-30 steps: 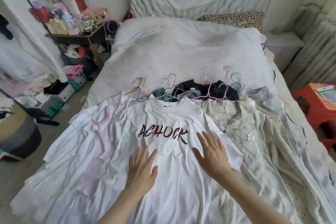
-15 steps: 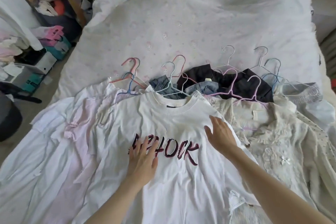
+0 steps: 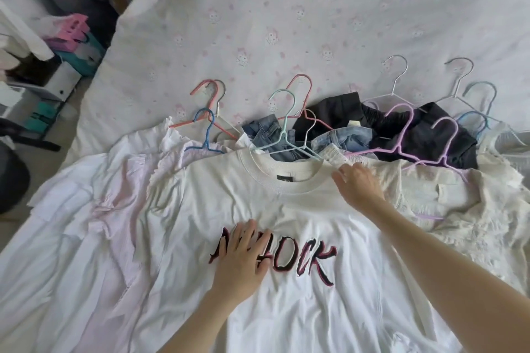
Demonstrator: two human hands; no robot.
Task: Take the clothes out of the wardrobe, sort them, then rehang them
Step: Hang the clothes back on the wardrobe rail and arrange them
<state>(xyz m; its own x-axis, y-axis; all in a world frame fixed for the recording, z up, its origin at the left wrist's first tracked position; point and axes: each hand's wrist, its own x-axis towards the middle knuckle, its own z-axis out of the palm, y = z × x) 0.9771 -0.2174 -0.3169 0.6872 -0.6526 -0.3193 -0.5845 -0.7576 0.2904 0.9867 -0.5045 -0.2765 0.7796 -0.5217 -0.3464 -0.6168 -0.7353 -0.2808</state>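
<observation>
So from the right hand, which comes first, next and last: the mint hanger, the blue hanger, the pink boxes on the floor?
From the right hand:
1. Mint hanger, just beyond the fingertips, slightly left.
2. Blue hanger, farther left, over the pale pink garment.
3. Pink boxes, far left, off the bed.

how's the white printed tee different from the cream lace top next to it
The tee is smooth white with dark red lettering; the lace top is cream, textured and unprinted. The tee lies on top in the middle with both hands on it, the left hand flat on the lettering, the right hand at the collar; the lace top lies to the right, partly under it. Both lie on the bed.
</observation>
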